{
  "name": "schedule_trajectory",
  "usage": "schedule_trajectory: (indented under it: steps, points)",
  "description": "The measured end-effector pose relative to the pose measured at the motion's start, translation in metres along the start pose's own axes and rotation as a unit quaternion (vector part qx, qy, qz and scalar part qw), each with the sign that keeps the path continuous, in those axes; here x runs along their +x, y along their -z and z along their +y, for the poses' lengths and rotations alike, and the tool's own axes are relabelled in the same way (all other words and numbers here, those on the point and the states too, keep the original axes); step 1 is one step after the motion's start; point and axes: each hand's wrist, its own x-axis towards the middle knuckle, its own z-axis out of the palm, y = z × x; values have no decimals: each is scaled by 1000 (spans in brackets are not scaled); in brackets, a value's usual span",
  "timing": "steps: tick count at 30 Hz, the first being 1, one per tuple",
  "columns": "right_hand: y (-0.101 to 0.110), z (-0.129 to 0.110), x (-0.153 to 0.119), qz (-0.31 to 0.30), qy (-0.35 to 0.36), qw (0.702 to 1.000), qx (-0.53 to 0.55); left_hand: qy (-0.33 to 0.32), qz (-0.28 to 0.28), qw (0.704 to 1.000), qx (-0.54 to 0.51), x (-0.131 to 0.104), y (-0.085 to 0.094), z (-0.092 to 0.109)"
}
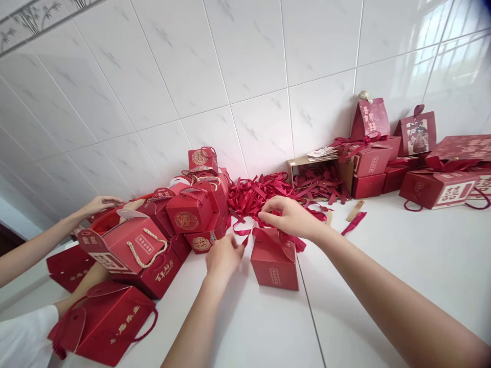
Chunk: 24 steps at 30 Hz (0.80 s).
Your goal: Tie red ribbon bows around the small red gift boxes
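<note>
A small red gift box [274, 266] with a pale printed label stands upright on the white table in front of me. A dark red ribbon [264, 233] runs across its top. My left hand [223, 259], left of the box, is closed with a red ribbon end [244, 242] at its fingertips. Over the box's top edge is my right hand [284, 217], its fingers curled together; whatever they pinch is hidden. Ribbon tails [297, 243] hang out at the box's right side, below my right wrist.
Behind the box lies a heap of red ribbons [261, 197], beside a cardboard box [347, 176] holding more. Stacked red gift boxes [190, 212] fill the left; others [437, 189] stand right. Another person's hand [100, 204] is at far left. A tiled wall [257, 128] bounds the back.
</note>
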Motion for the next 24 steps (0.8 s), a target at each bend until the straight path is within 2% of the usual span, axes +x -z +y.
schedule_trajectory:
  steps: [2,4,7,9,10,12,15,20,24]
  points:
    - [19,-6,-6,2,-7,997,-75,9,28,999,28,6,11,-4]
    - [36,-10,-12,-64,-71,982,-160,-5,43,999,30,9,14,-3]
    - [47,-12,-18,-208,-182,920,-278,-50,23,998,-8,5,1,6]
    - [45,-10,-18,-265,-213,888,-310,-66,-20,997,-45,-3,-14,11]
    - [43,-8,-16,-277,-216,883,-312,-68,-44,995,-63,-7,-21,13]
    - [37,-3,-11,-287,-209,885,-302,-60,-80,991,-92,-14,-30,14]
    - [33,7,-5,-296,-194,895,-271,-28,-103,986,-130,-20,-35,13]
    - [39,25,-2,-295,-142,929,-171,50,-164,966,-195,-18,-29,12]
    - [57,33,-4,-291,-111,944,-107,81,-168,952,-243,-11,-20,12]
